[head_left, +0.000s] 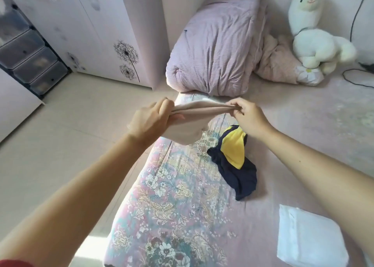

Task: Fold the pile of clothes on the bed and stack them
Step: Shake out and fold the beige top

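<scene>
A beige garment (190, 123) hangs in the air above the bed's near-left edge, stretched between both hands. My left hand (151, 119) grips its left end. My right hand (245, 113) pinches its right end. Below the right hand, a crumpled navy and yellow garment (232, 159) lies on the floral bed sheet (174, 206). At the lower right of the bed rests a folded white garment (303, 238), flat and square.
A rolled lilac striped duvet (214, 48) and a pink blanket (277, 62) lie at the head of the bed. A white plush toy (313, 36) sits at the back right beside a black cable (356, 80). A white wardrobe (97, 30) and dark drawers (26, 54) stand left.
</scene>
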A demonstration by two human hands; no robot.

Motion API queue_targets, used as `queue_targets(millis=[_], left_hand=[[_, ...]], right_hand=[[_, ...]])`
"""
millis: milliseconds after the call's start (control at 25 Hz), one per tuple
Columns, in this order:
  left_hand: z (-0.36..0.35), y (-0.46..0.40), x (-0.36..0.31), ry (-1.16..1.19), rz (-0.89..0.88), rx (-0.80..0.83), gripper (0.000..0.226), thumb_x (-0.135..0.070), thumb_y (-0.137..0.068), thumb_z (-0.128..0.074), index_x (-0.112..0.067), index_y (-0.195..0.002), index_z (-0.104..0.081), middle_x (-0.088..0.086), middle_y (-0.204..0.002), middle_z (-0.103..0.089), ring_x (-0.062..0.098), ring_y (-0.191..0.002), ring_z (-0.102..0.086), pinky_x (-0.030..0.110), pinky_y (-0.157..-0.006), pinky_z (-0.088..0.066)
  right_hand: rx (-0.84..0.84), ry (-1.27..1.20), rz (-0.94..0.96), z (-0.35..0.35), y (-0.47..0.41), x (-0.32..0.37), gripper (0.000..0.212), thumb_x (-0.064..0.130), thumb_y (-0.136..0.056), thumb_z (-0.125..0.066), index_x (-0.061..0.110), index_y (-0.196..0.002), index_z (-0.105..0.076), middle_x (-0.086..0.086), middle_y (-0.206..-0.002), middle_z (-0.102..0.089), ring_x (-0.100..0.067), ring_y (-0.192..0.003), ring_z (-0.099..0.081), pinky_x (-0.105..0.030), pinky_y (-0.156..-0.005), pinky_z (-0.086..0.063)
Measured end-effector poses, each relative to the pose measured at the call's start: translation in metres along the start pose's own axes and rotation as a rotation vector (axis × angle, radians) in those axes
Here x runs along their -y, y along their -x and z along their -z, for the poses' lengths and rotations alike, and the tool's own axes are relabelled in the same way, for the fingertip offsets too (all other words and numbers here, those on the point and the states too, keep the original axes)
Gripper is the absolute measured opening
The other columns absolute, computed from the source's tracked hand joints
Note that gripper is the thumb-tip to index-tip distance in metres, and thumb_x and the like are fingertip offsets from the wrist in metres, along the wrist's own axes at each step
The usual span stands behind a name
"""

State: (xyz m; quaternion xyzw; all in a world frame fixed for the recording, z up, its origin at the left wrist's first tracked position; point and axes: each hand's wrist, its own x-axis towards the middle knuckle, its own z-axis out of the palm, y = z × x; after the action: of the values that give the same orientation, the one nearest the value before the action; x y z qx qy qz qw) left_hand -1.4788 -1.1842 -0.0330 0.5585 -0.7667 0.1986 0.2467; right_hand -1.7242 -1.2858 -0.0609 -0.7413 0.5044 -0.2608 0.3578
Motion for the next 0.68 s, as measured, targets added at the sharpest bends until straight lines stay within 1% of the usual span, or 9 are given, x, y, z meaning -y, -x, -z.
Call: queue_targets(millis=[80, 200, 360, 440, 480, 520, 560, 640, 680], left_hand=[[-0.030, 0.052, -0.010, 0.013, -0.171, 0.033, 0.038, -0.045, -0.099, -0.030, -0.009, -0.089, -0.039, 0.010, -0.069, -0.060, 0.022, -0.048, -0.056, 0.025, -0.033, -0.038], [-0.090, 0.162, -0.050, 0.061, -0.242, 0.228, 0.035, -0.046, -0.094, -0.044, -0.011, -0.099, -0.044, 0.003, -0.073, -0.062, 0.016, -0.053, -0.057, 0.025, -0.036, -0.042], [-0.174, 0.335, -0.152, 0.065, -0.063, 0.700, 0.057, -0.058, -0.059, -0.079, -0.021, -0.097, -0.058, -0.007, -0.072, -0.063, 0.011, -0.054, -0.058, 0.019, -0.037, -0.039], [-0.198, 0.393, -0.207, 0.056, 0.026, 0.908, 0.050, -0.055, -0.045, -0.085, -0.026, -0.084, -0.071, -0.007, -0.067, -0.063, 0.010, -0.052, -0.058, 0.018, -0.037, -0.039], [-0.206, 0.410, -0.227, 0.010, 0.042, 0.927, 0.038, -0.048, -0.049, -0.083, -0.026, -0.078, -0.073, -0.007, -0.065, -0.062, 0.011, -0.051, -0.058, 0.018, -0.038, -0.040], [-0.215, 0.423, -0.241, -0.034, 0.076, 0.896, 0.020, -0.037, -0.059, -0.075, -0.026, -0.074, -0.073, -0.006, -0.064, -0.061, 0.012, -0.050, -0.057, 0.019, -0.038, -0.041], [-0.220, 0.431, -0.250, -0.043, 0.137, 0.882, 0.012, -0.026, -0.067, -0.061, -0.025, -0.072, -0.072, -0.005, -0.063, -0.061, 0.014, -0.049, -0.056, 0.021, -0.039, -0.042], [-0.224, 0.435, -0.260, -0.061, 0.206, 0.866, 0.029, -0.013, -0.070, -0.044, -0.022, -0.069, -0.071, -0.002, -0.062, -0.061, 0.016, -0.047, -0.056, 0.023, -0.038, -0.044], [-0.222, 0.433, -0.263, -0.062, 0.237, 0.848, 0.026, -0.013, -0.071, -0.047, -0.022, -0.068, -0.071, -0.001, -0.063, -0.061, 0.017, -0.048, -0.056, 0.024, -0.039, -0.045]], right_hand=[[0.019, 0.026, -0.013, -0.030, 0.019, -0.038, 0.024, -0.009, -0.085, -0.055, 0.007, -0.097, -0.068, -0.007, -0.096, -0.065, -0.022, -0.088, -0.058, -0.024, -0.079, -0.044], [0.121, 0.113, 0.035, -0.094, 0.068, -0.114, 0.022, -0.016, -0.078, -0.059, 0.000, -0.089, -0.070, -0.011, -0.097, -0.062, -0.020, -0.089, -0.055, -0.002, -0.079, -0.033], [0.360, 0.190, -0.132, -0.189, 0.152, -0.240, 0.024, -0.016, -0.079, -0.056, -0.001, -0.089, -0.072, -0.008, -0.093, -0.050, -0.023, -0.087, -0.055, -0.012, -0.076, -0.031], [0.429, 0.214, -0.230, -0.222, 0.198, -0.290, 0.027, -0.016, -0.078, -0.053, 0.001, -0.087, -0.072, -0.005, -0.089, -0.045, -0.026, -0.082, -0.055, -0.012, -0.072, -0.031], [0.431, 0.202, -0.271, -0.231, 0.216, -0.307, 0.029, -0.018, -0.077, -0.053, 0.001, -0.085, -0.072, -0.005, -0.087, -0.044, -0.025, -0.079, -0.054, -0.010, -0.069, -0.032], [0.425, 0.184, -0.301, -0.238, 0.230, -0.321, 0.030, -0.020, -0.076, -0.052, 0.001, -0.084, -0.072, -0.005, -0.085, -0.043, -0.025, -0.079, -0.053, -0.008, -0.069, -0.034], [0.408, 0.170, -0.312, -0.241, 0.240, -0.331, 0.030, -0.021, -0.076, -0.052, 0.001, -0.083, -0.071, -0.007, -0.085, -0.045, -0.027, -0.081, -0.054, -0.005, -0.071, -0.035], [0.381, 0.146, -0.309, -0.242, 0.248, -0.344, 0.029, -0.021, -0.076, -0.053, 0.001, -0.084, -0.070, -0.014, -0.088, -0.053, -0.029, -0.085, -0.056, -0.007, -0.073, -0.036], [0.381, 0.135, -0.309, -0.241, 0.249, -0.345, 0.028, -0.020, -0.077, -0.053, 0.002, -0.085, -0.069, -0.017, -0.089, -0.057, -0.030, -0.085, -0.057, -0.011, -0.071, -0.037]])
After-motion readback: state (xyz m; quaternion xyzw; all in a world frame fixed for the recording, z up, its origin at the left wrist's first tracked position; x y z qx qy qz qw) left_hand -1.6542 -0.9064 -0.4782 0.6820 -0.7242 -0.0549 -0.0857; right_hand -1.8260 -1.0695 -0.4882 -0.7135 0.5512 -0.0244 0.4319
